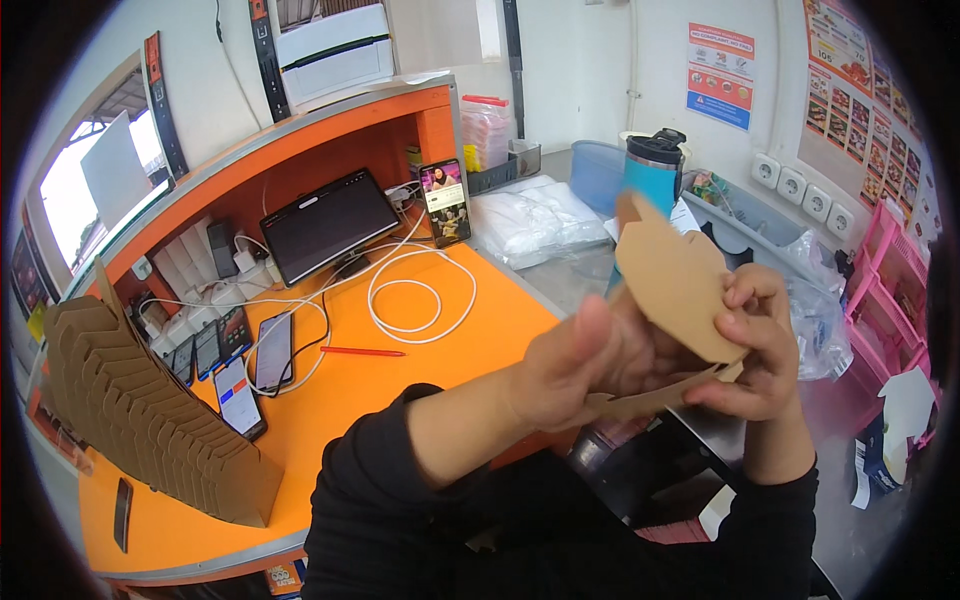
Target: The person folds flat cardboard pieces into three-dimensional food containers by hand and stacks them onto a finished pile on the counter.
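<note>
A brown cardboard food box (672,275), partly folded with its flaps spread, is held up in front of me at the right of centre. My right hand (762,345) grips its right edge, thumb and fingers pinching the card. My left hand (590,350) is opened out with its thumb raised, and its fingers reach in between the box's upper and lower panels. The far ends of those fingers are partly hidden by the card. To the left, a leaning row of nested brown cardboard boxes (160,410) stands on the orange desk (400,375).
A tablet (330,225), an upright phone (446,203), several lying phones, looping white cables and a red pen (362,351) are on the desk. Behind the box stand a blue tumbler (650,170) and clear plastic bags (535,220). Pink racks (890,270) stand at the far right.
</note>
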`<state>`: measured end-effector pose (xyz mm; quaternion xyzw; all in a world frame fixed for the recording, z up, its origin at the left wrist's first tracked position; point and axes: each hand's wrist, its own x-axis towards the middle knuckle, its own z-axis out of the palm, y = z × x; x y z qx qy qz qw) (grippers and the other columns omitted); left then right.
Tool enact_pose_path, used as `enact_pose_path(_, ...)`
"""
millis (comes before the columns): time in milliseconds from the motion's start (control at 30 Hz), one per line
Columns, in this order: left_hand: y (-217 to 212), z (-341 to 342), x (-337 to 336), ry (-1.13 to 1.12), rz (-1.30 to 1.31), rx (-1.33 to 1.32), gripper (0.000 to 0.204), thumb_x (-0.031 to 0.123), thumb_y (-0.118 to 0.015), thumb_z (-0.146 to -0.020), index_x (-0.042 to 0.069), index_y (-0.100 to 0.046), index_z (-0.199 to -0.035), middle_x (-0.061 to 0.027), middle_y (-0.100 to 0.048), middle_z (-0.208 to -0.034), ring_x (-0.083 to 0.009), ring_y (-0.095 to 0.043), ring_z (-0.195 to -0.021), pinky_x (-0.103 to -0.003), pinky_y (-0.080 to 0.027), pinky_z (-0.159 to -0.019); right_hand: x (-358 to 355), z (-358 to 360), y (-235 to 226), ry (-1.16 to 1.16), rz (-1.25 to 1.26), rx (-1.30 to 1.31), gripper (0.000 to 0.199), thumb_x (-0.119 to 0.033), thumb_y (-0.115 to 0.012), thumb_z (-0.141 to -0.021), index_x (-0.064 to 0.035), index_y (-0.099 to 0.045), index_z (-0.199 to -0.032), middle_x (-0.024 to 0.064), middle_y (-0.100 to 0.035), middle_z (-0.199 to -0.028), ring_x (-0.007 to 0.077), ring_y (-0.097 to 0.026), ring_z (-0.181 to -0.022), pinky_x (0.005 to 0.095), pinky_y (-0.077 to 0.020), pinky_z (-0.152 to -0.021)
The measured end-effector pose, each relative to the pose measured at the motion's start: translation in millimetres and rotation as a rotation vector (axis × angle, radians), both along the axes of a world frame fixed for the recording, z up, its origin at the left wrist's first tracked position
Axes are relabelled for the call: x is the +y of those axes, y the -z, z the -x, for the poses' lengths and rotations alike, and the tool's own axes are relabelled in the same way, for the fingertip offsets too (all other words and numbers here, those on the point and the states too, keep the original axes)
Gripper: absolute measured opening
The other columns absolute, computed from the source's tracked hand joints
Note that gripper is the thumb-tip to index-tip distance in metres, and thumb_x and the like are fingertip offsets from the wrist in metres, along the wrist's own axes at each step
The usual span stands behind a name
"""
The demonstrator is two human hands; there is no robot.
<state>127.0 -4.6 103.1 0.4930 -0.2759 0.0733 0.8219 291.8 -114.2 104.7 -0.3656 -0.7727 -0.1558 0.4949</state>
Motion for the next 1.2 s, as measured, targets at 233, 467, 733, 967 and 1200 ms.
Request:
enact_pose_path(233, -13, 12, 16, -0.261, -0.268, 0.308, 0.056, 0.029, -0.055, -0.083, 0.003, -0.030, -0.126, -0.0086, -0.046, -0.113, -0.0176, -0.049, -0.102, -0.031, -0.042, -0.083, 0, -4, -5, 0.141, -0.173, -0.433, 0.046, -0.024, -0.073, -0.062, -0.0169, -0.060, -0.105, 0.0087, -0.043, -0.092, 0.0260, -0.042, -0.087, 0.0387, -0.0345, -0.079)
enact_pose_path(467, -15, 15, -14, -0.035, -0.554, 0.549, 0.039, 0.016, -0.049, -0.086, 0.001, -0.040, -0.121, -0.0074, -0.050, -0.112, -0.0141, -0.048, -0.101, -0.029, -0.039, -0.086, 3, -7, -2, -0.060, 0.229, 0.259, 0.073, -0.043, -0.055, -0.076, 0.0003, -0.031, -0.128, 0.0200, -0.026, -0.133, 0.0286, -0.025, -0.124, 0.0371, -0.0212, -0.099)
enact_pose_path(733, -5, 15, -16, 0.002, -0.461, 0.363, 0.039, 0.015, -0.050, -0.086, 0.000, -0.041, -0.120, -0.0077, -0.052, -0.109, -0.0144, -0.048, -0.100, -0.027, -0.039, -0.084, -12, 23, -2, -0.505, 0.637, 0.820, 0.069, -0.041, -0.049, -0.082, 0.0067, -0.029, -0.127, 0.0182, -0.039, -0.126, 0.0229, -0.041, -0.114, 0.0310, -0.0318, -0.094)
enact_pose_path(967, 3, 10, 1, 0.040, -0.328, 0.161, 0.046, 0.023, -0.047, -0.087, 0.003, -0.033, -0.127, -0.0078, -0.044, -0.120, -0.0160, -0.039, -0.113, -0.030, -0.033, -0.093, -20, 3, 7, -0.277, 0.261, 0.513, 0.032, -0.030, -0.055, -0.082, -0.0019, -0.059, -0.097, 0.0110, -0.059, -0.086, 0.0228, -0.057, -0.081, 0.0357, -0.0405, -0.083)
enact_pose_path(1200, -1, 0, 6, -0.002, 0.189, 0.017, 0.047, 0.024, -0.045, -0.085, -0.002, -0.034, -0.122, -0.0168, -0.046, -0.116, -0.0261, -0.049, -0.106, -0.035, -0.041, -0.087, -24, 3, -12, 0.044, 0.087, -0.141, 0.022, -0.033, -0.063, -0.074, -0.0119, -0.062, -0.068, 0.0044, -0.041, -0.080, 0.0227, -0.041, -0.082, 0.0361, -0.0320, -0.079)
